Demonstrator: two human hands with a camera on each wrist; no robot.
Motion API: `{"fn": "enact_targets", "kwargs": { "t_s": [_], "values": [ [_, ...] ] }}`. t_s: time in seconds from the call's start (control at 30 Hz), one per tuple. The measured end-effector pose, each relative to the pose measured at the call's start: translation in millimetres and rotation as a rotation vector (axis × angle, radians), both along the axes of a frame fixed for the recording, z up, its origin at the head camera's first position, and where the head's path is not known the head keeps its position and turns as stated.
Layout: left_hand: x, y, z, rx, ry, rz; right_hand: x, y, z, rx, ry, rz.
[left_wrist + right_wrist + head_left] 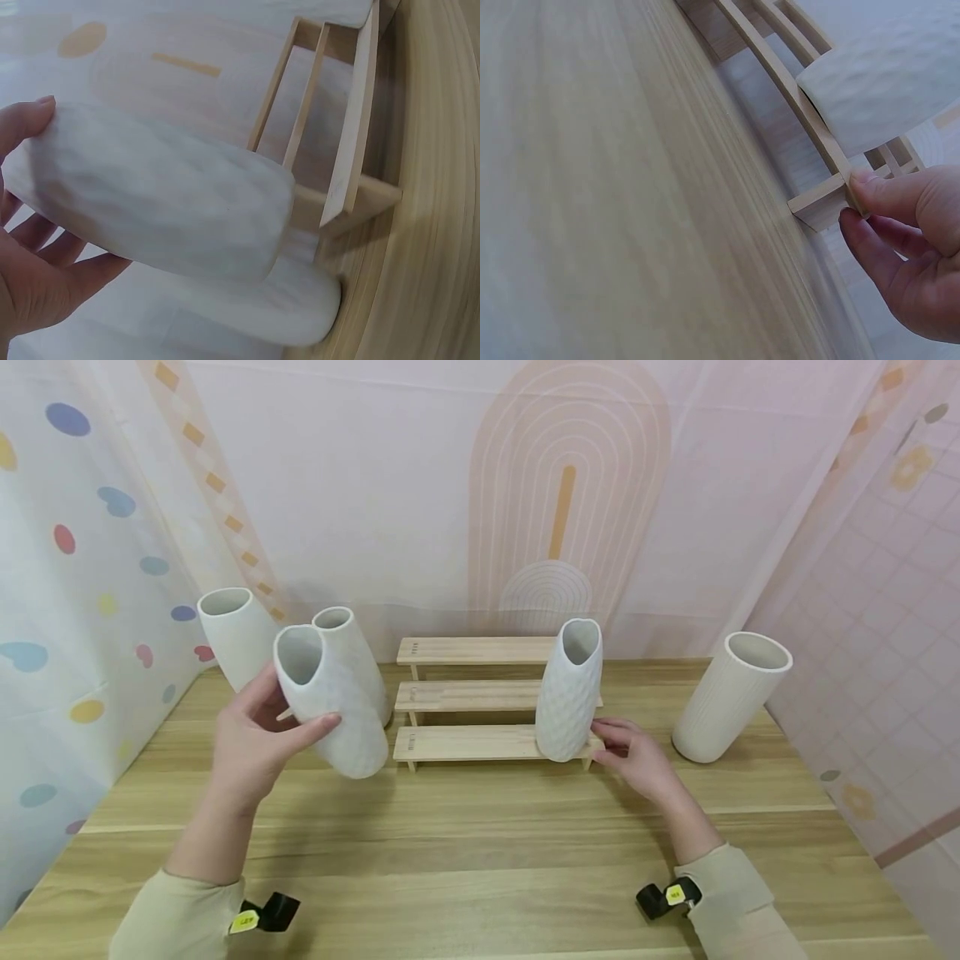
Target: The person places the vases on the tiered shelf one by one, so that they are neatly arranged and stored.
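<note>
My left hand (258,735) grips a white dimpled vase (337,714) with a notched rim, thumb on one side and fingers on the other. The left wrist view shows this vase lifted off the table and tilted. On the lowest step of a three-tier wooden shelf (465,743) stands a second dimpled vase (570,693), toward the right end. Close beside it, my right hand (637,756) pinches the end of that lowest step between thumb and fingers, as the right wrist view (915,240) shows.
Behind the held vase stand a smooth white vase (232,639) and a narrower-necked white vase (356,652). A ribbed white vase (723,702) stands at the right of the wooden table (480,860). Patterned curtains (360,485) hang at the back and sides.
</note>
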State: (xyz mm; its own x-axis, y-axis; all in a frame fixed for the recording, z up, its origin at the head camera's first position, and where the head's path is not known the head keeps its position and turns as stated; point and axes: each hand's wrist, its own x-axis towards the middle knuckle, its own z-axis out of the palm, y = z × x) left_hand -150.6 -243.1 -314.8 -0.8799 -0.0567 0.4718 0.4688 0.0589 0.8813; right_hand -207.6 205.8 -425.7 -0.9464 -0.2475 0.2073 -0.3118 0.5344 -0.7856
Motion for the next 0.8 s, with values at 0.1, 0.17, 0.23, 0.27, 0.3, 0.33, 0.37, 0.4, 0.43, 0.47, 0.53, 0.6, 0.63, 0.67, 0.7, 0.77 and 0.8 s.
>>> {"fn": "enact_targets", "kwargs": {
  "t_s": [0.1,0.17,0.23,0.27,0.3,0.33,0.37,0.4,0.43,0.47,0.53,0.6,0.63,0.67,0.7,0.77,0.8],
  "values": [
    [-4.4,12.3,0.0,-0.039,-0.027,-0.006,0.1,0,0.5,0.002,-0.002,0.000],
    [-8.5,20.5,-0.5,-0.053,-0.039,-0.016,0.2,0,0.7,0.004,-0.003,0.000],
    [-12.9,28.7,-1.4,-0.076,-0.041,-0.027,0.2,0,0.8,0.004,-0.004,0.000],
    [-15.2,32.8,-2.2,-0.078,-0.040,-0.033,0.2,0,0.8,0.003,-0.006,-0.001],
    [-17.8,36.8,-3.0,-0.080,-0.040,-0.041,0.2,0,0.8,0.005,-0.005,0.000],
    [-20.2,40.5,-4.1,-0.084,-0.041,-0.046,0.2,0,0.8,0.006,-0.005,0.001],
    [-22.4,44.2,-5.3,-0.089,-0.043,-0.048,0.2,0,0.7,0.006,-0.007,0.001],
    [-24.3,47.8,-6.3,-0.091,-0.048,-0.053,0.2,0,0.7,0.007,-0.007,0.001],
    [-26.2,51.2,-7.4,-0.091,-0.055,-0.057,0.2,0,0.6,0.006,-0.008,0.001],
    [-27.9,54.4,-8.6,-0.094,-0.063,-0.060,0.1,0,0.6,0.009,-0.008,0.001],
    [-30.9,59.9,-10.6,-0.106,-0.075,-0.063,0.1,0,0.7,0.010,-0.010,0.000],
    [-34.0,64.9,-12.2,-0.110,-0.082,-0.073,0.0,-1,0.9,0.011,-0.008,0.000],
    [-35.8,66.8,-13.1,-0.109,-0.084,-0.075,0.0,-1,0.9,0.011,-0.009,-0.001],
    [-37.5,68.7,-14.0,-0.111,-0.084,-0.079,-0.1,-1,0.9,0.011,-0.010,-0.001],
    [-39.2,70.5,-15.0,-0.109,-0.085,-0.081,-0.1,-1,0.9,0.010,-0.010,-0.002],
    [-42.4,73.6,-16.8,-0.102,-0.094,-0.085,0.0,0,0.7,0.006,-0.013,-0.001],
    [-43.7,75.2,-17.6,-0.103,-0.098,-0.087,0.1,0,0.6,0.003,-0.013,-0.002]
  ]
}}
